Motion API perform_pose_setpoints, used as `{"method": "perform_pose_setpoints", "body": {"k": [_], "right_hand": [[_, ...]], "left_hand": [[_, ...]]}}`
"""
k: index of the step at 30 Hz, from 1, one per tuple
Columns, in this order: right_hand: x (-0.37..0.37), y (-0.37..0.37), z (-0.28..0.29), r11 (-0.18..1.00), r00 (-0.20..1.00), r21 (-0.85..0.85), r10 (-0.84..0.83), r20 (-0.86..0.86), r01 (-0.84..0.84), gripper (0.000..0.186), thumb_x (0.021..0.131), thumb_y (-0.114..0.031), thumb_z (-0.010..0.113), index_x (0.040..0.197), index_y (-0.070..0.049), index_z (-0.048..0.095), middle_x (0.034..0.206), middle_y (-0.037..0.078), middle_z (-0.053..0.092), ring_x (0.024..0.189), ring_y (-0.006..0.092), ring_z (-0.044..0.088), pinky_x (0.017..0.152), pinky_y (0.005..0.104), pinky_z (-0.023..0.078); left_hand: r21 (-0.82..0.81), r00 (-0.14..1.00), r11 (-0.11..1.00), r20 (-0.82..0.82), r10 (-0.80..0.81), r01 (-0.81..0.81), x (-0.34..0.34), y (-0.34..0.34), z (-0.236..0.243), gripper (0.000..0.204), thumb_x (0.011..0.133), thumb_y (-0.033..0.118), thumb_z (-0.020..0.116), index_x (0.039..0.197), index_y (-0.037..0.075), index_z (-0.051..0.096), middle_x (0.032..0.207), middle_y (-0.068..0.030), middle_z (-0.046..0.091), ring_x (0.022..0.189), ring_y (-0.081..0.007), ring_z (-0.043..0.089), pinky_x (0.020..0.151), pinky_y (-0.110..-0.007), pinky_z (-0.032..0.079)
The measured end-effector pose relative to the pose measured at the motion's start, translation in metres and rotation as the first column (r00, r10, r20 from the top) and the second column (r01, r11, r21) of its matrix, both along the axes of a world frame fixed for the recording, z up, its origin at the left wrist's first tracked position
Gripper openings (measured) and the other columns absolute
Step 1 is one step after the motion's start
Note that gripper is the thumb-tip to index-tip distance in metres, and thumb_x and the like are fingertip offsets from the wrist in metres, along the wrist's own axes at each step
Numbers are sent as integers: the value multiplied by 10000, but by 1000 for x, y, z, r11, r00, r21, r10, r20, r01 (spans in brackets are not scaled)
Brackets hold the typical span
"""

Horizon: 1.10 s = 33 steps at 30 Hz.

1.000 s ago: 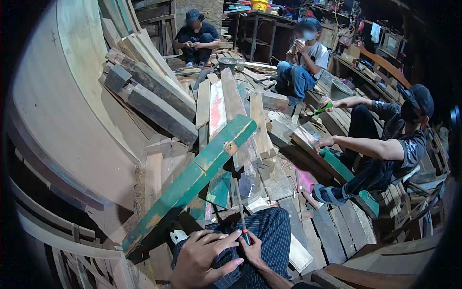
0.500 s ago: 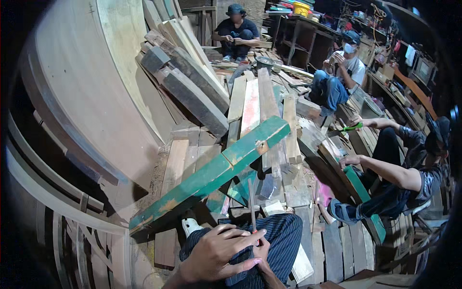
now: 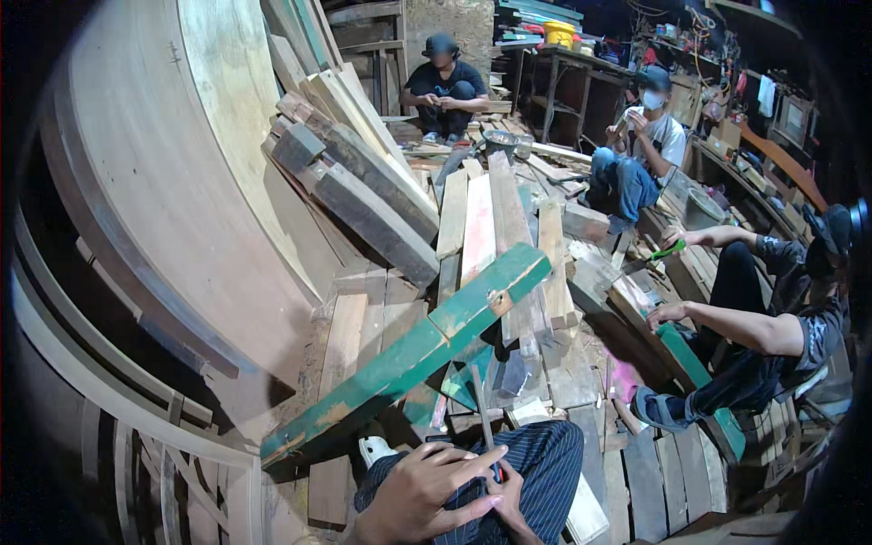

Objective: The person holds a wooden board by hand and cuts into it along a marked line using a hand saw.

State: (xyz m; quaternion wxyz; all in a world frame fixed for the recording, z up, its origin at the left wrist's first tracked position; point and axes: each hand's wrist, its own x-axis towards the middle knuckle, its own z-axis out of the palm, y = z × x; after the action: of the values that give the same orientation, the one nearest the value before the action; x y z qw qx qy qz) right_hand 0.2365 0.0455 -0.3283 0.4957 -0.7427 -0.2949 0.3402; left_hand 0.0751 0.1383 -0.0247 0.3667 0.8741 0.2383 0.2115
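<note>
My right hand (image 3: 510, 496) is closed round the dark handle of a tool with a long, narrow metal blade (image 3: 482, 400), perhaps a file or chisel. The blade points up and away over my knee. My left hand (image 3: 420, 492) is beside it with fingers apart, its index finger stretched across the base of the blade; whether it touches is hard to tell. Just beyond my hands, a thick green-painted beam (image 3: 409, 350) with worn, bare patches lies slanting from lower left to upper right, raised over other boards.
Stacked timbers (image 3: 372, 209) lean on large curved panels (image 3: 145, 182) at left. Planks (image 3: 477, 227) cover the floor ahead. At right a person (image 3: 772, 318) holds a green-handled saw (image 3: 668, 252) by another green beam (image 3: 681, 354). Two more people squat farther back, near a workbench (image 3: 568, 64).
The view has shifted slightly, so the scene sits lower and to the right. My hands keep nearly the same pose on the tool. The person at right has moved the saw slightly.
</note>
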Motion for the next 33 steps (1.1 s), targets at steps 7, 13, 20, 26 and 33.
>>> {"method": "perform_pose_setpoints", "body": {"k": [7,13,20,26,33], "right_hand": [[-1,1,2,995,993,99,-1,119,-11,333,830,-176,730,1098,15,675,688,105,596,623,138,521,651,319,492],[-1,1,-9,988,997,155,6,75,-18,284,843,-161,726,1061,12,672,659,70,544,622,124,476,618,313,461],[4,4,-7,980,996,197,-10,94,-9,283,850,-166,731,1050,21,661,658,55,518,631,109,447,605,307,442],[1,6,-9,994,997,95,54,56,-59,266,857,-147,729,1037,32,648,650,37,468,620,109,411,587,302,415],[8,5,-20,969,997,234,74,20,-76,187,868,-96,686,971,35,600,691,-8,444,648,95,386,580,273,366]], "left_hand": [[150,997,989,74,0,-11,0,-3,-13,555,898,287,668,1377,39,535,1072,-155,680,1007,-294,633,936,-407,458],[36,1000,999,-19,12,-11,-2,5,-10,584,861,318,733,1371,86,566,1019,-64,731,999,-268,653,927,-388,481],[79,970,986,205,128,-147,11,-5,-15,694,812,208,784,1405,8,486,1159,-152,687,1113,-302,640,998,-391,462],[243,795,795,434,423,-555,-10,-2,1,1398,645,325,916,1550,45,-112,1608,-275,35,1477,-440,149,1183,-550,203],[656,747,359,551,373,-663,-35,53,60,1609,557,583,893,1448,113,-361,1526,-343,-254,1453,-514,-60,1168,-652,85]]}}
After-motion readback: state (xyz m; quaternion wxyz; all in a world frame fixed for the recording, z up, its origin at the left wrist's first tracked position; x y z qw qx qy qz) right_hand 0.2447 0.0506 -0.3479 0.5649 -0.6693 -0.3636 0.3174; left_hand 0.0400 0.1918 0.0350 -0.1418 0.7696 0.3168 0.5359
